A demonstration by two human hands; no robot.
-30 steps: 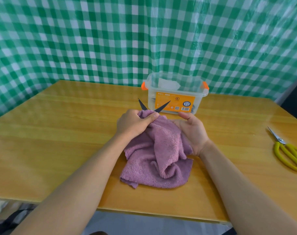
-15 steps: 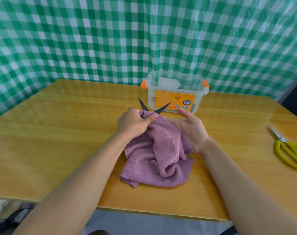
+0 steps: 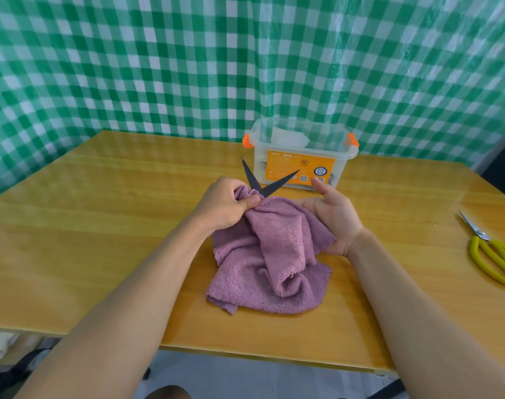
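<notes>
Near the worktop (image 3: 101, 226) centre, the left hand (image 3: 225, 205) pinches the purple towel (image 3: 274, 254) bunched round dark scissors (image 3: 253, 180), blades splayed away towards the storage box (image 3: 300, 156); the right hand (image 3: 334, 217) cups the towel's right side, thumb lifted, fingers hidden.

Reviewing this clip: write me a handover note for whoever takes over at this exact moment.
Left hand: grips the purple towel bunched round the dark scissors, thumb pinching the cloth.
Right hand: thumb raised, palm against the towel's right side, no grip visible.
Things: the two blades stick out of the towel, spread open, pointing toward the clear box; handles hidden in the cloth. Yellow-handled scissors lie apart at the right edge of the table.
Done: scissors wrapped in the towel.
Left: probably wipe the blades and set them down; mind the open points.
</notes>
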